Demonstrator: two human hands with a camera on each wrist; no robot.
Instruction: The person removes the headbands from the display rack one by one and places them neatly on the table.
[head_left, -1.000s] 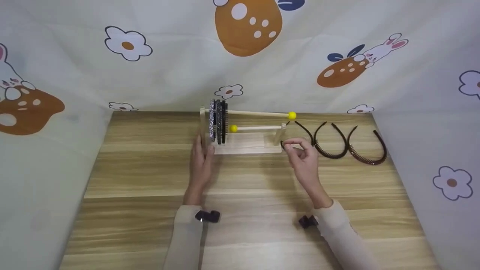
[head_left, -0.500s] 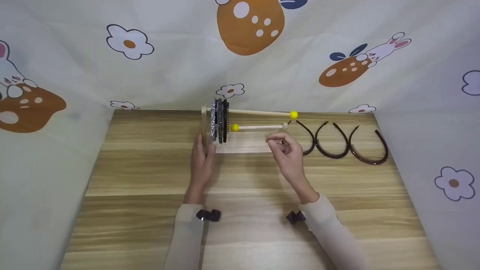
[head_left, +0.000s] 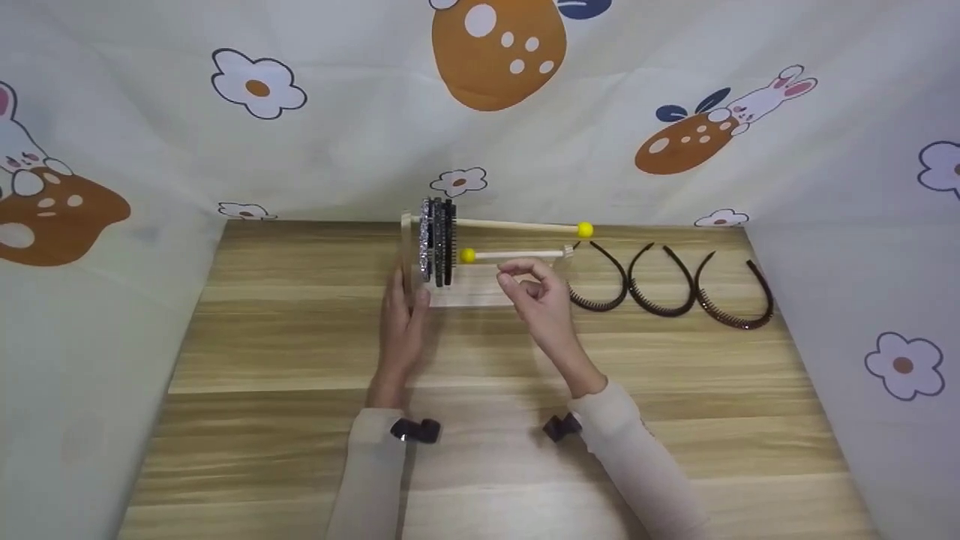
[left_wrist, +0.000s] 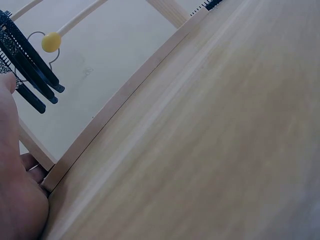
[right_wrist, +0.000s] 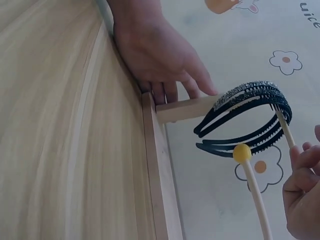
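A wooden stand (head_left: 480, 298) has two rods tipped with yellow balls. On its upper rod hang several dark toothed headbands (head_left: 439, 244), some glittery, near the left post. My left hand (head_left: 403, 334) grips the stand at the left post's foot, its thumb in front and its fingers reaching behind the post. In the right wrist view, that thumb points toward the headbands. My right hand (head_left: 541, 304) hovers before the lower rod (head_left: 517, 255), fingers loosely curled, thumb and index tips close together. Nothing shows between them. The right hand hides part of the stand's base and right post.
Three dark headbands lie in a row on the wooden table (head_left: 487, 450) right of the stand: a near one (head_left: 600, 304), a middle one (head_left: 664, 307) and a far one (head_left: 739, 322). A patterned cloth (head_left: 337, 135) walls the table at the back and sides.
My right hand has moved left along the front of the stand, from beside the right post toward the hanging headbands. My left hand and the stand stay in place.
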